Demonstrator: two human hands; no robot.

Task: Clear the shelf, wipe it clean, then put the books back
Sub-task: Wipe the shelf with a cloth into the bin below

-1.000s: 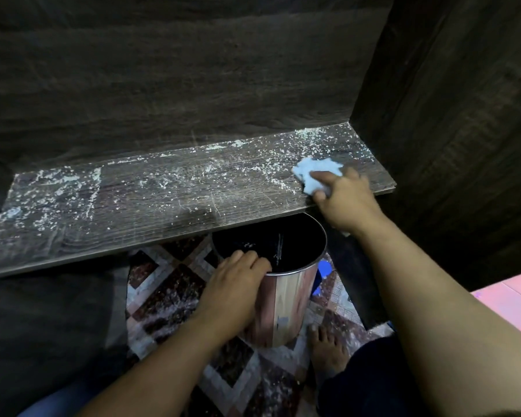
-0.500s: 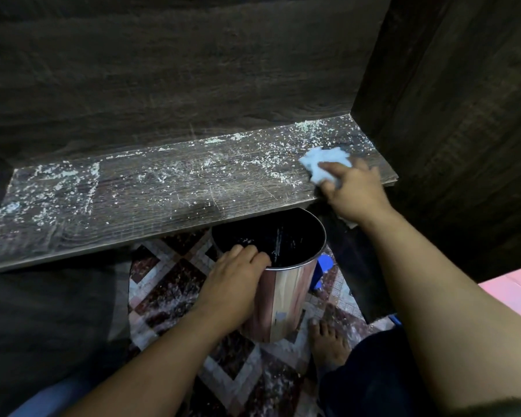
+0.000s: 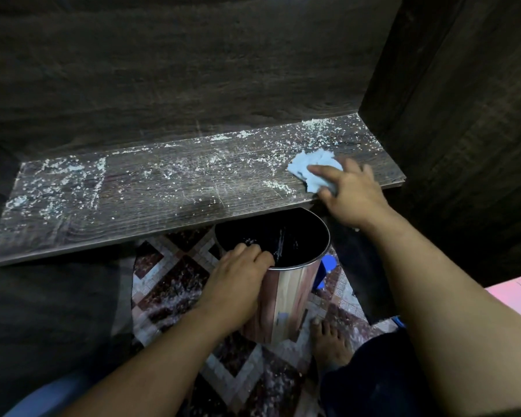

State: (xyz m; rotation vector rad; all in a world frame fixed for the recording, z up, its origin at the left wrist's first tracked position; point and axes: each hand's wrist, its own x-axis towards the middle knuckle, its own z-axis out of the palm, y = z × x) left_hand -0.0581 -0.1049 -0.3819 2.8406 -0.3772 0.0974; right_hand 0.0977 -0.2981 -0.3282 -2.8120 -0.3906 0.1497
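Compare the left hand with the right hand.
The left hand grips the rim of the bin below the shelf; the right hand holds a blue cloth on the shelf's right end. The left hand's fingers curl over the rim; the right hand's forefinger lies out along the cloth. Both are bare.

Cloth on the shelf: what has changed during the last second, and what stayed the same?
The right hand, holding the cloth, slid it slightly left along the shelf, near the right end. Nothing was taken or released. The left hand still grips the bin rim below the shelf edge; the white crumbs lie mostly as before.
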